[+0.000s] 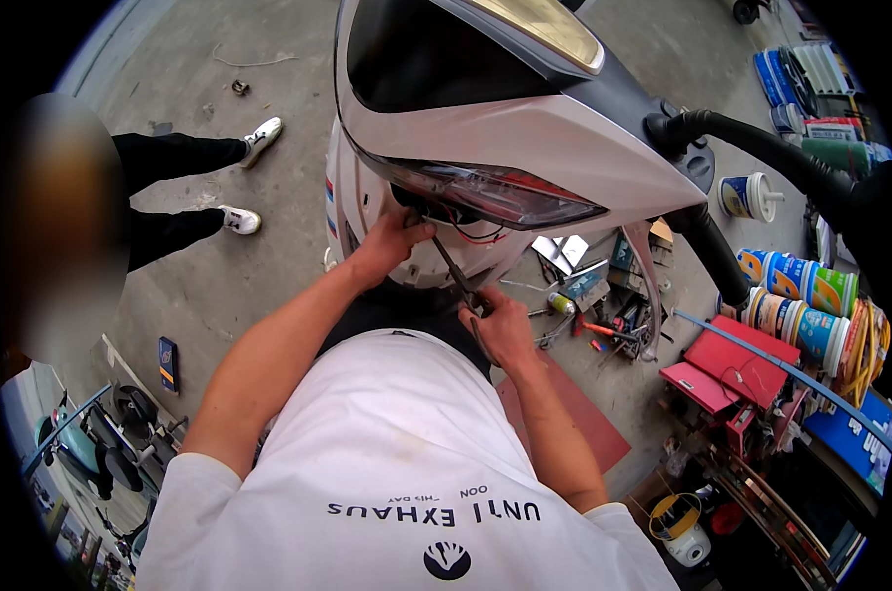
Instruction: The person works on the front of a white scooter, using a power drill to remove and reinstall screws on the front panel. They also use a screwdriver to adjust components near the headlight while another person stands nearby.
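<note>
While our right hand (500, 325) wraps round the handles of a dark, scissor-like tool (451, 266), that tool slants up toward our left hand (392, 248), just below the headlight (510, 192) of the white scooter (525, 123). Our right grip is closed on the handles; our left grip is curled near the tool's tip, and we cannot tell what it pinches. Thin wires (481, 238) show beside it. We judge this to be close work around the wiring; the next move calls for steady left fingers and a tip guided clear of them.
</note>
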{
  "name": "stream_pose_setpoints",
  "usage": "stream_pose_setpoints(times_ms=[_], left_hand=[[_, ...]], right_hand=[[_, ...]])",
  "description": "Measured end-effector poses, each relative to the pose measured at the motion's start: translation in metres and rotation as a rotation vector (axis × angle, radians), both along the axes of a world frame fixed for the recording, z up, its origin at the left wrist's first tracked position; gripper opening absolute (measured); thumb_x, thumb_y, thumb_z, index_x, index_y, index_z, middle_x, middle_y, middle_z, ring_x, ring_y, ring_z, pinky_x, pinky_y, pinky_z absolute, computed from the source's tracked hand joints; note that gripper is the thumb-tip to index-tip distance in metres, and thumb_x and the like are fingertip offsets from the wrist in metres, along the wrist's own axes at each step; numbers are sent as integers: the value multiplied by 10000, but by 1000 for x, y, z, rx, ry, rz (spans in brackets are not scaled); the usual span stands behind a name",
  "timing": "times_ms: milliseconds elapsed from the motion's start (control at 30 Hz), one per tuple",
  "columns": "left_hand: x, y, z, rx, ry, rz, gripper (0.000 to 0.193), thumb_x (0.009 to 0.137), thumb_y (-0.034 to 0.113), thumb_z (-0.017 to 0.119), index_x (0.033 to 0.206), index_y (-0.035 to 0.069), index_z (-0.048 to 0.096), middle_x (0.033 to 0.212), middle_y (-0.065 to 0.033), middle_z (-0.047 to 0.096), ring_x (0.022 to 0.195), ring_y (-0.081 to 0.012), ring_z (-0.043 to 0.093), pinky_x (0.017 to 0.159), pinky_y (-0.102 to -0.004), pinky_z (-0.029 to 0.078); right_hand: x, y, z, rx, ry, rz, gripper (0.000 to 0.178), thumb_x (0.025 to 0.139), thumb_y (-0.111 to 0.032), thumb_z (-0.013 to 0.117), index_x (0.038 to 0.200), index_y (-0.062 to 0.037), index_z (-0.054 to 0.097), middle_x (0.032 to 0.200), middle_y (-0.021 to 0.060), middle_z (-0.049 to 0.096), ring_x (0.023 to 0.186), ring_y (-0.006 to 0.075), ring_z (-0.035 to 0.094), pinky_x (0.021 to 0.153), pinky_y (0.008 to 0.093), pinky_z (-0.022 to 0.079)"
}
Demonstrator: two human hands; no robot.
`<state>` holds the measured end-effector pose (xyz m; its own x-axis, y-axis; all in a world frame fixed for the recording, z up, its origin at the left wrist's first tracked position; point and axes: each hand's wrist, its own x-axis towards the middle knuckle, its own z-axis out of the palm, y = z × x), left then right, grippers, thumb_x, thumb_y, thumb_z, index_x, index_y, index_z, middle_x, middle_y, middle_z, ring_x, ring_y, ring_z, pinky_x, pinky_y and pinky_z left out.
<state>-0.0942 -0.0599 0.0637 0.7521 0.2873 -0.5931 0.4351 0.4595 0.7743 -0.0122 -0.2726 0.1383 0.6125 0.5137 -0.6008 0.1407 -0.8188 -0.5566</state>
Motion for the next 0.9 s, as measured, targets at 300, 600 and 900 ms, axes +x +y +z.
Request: stream_pose_setpoints(times_ms=[300,600,900], left_hand=[[7,-2,-4,-27,-4,46,183,926,163,626,1075,75,567,798,60,457,622,-39,336,513,-214,268],[4,-5,9,223,32,8,264,954,290,611,995,29,612,782,-9,585,702,-79,489,641,-270,395],[-10,11,10,-156,50,191,286,979,220,450,1034,15,640,863,-82,677,737,-160,626,694,-289,497]], right_hand=[[1,-3,-9,19,2,-17,378,784,-367,694,988,-49,697,842,202,688,835,400,662,747,447,515],[-2,-7,-8,40,65,21,395,799,-376,697,999,-37,677,830,199,678,777,368,667,690,419,503],[-3,-22,13,-69,-87,24,384,807,-347,701,991,-16,637,785,186,681,761,370,667,702,416,509]])
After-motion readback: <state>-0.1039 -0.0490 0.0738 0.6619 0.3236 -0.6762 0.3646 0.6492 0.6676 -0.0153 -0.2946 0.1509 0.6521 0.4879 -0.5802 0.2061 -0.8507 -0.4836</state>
